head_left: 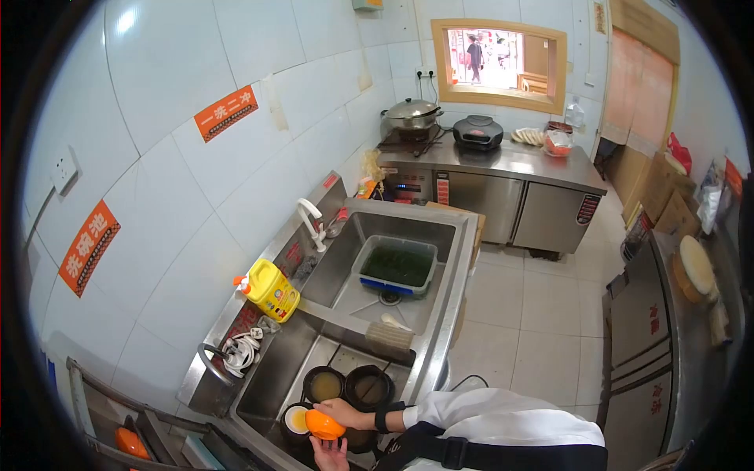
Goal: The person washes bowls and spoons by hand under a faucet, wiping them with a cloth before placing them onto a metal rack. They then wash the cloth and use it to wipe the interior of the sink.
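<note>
My right hand [341,411] is closed on an orange bowl [324,426], tipped on its side over the near sink basin. Just below it my left hand [331,454] lies palm up, fingers apart, with the fingertips right at the bowl's lower edge. Left of the orange bowl is a white bowl [296,419] with yellowish content, on a dark pot. Beyond my hands, two black pots [323,384] [369,388] of cloudy liquid stand side by side in the basin. A black band circles my right wrist, below a white sleeve.
The far basin holds a plastic tub [397,265] of dark green content. A yellow detergent jug [271,290] stands on the sink ledge near a white faucet [312,223]. Across the room, a steel counter [510,162] carries a lidded pot [412,115] and a black appliance [477,133].
</note>
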Demonstrator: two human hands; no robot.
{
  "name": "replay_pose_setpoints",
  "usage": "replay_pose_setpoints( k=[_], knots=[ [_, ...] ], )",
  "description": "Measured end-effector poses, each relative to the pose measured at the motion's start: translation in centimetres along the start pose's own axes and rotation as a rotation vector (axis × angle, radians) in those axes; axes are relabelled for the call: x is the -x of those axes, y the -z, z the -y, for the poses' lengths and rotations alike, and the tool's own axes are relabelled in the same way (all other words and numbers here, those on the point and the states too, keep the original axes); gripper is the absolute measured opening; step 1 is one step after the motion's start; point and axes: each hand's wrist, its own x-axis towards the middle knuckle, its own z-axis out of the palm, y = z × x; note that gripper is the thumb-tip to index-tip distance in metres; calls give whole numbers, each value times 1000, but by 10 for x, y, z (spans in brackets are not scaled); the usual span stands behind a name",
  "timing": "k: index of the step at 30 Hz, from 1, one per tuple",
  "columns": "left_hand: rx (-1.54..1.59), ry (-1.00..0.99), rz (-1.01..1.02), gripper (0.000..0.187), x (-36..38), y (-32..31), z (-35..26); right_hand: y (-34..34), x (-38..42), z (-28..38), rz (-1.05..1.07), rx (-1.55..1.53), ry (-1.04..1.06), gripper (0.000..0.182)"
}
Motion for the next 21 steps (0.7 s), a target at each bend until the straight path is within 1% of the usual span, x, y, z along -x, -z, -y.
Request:
replay_pose_setpoints(
  k=[1, 2, 4, 5, 7, 8, 10, 11, 13, 14, 16, 17, 19, 20, 21],
  knots=[
    [-22, -6, 8, 46, 2, -3, -1, -1, 0, -1, 8, 79, 70, 41],
    [-43, -12, 13, 48, 5, -6, -2, -1, 0, -1, 10, 78, 69, 41],
    [-38, -5, 26, 48, 3, -5, -2, -2, 1, -1, -10, 230, 141, 42],
    [-34, 1, 38, 48, 3, -4, -2, -2, 1, -1, -8, 229, 140, 42],
    [-27, 0, 43, 48, 3, -4, -3, -3, 1, -1, -28, 362, 211, 41],
    [-20, 0, 48, 47, 3, -4, -3, -2, 3, -1, -26, 363, 210, 41],
    [-5, 1, 39, 46, 0, -1, -2, -4, 13, 13, 32, 533, 241, 39],
    [7, 2, 34, 45, -1, 0, -2, -4, 13, 13, 33, 533, 239, 39],
    [7, -11, 27, 45, 2, -4, -5, -6, 12, 7, 121, 675, 300, 36],
    [5, -25, 21, 44, 3, -5, -5, -8, 13, 3, 123, 676, 295, 36],
    [20, -14, 33, 43, 1, -3, -8, -10, 11, -8, 153, 719, 505, 37],
    [37, -7, 39, 41, 1, 2, -12, -8, 10, -7, 166, 718, 492, 37],
    [102, 62, 96, 35, -31, 18, -5, 2, 1, -8, 435, 715, 637, 33],
    [17, 41, 147, 38, -37, 25, -5, 1, -8, -25, 387, 582, 570, 33],
    [7, 44, 122, 37, -44, 31, -6, 1, -5, 3, 559, 332, 195, 32]
  ],
)
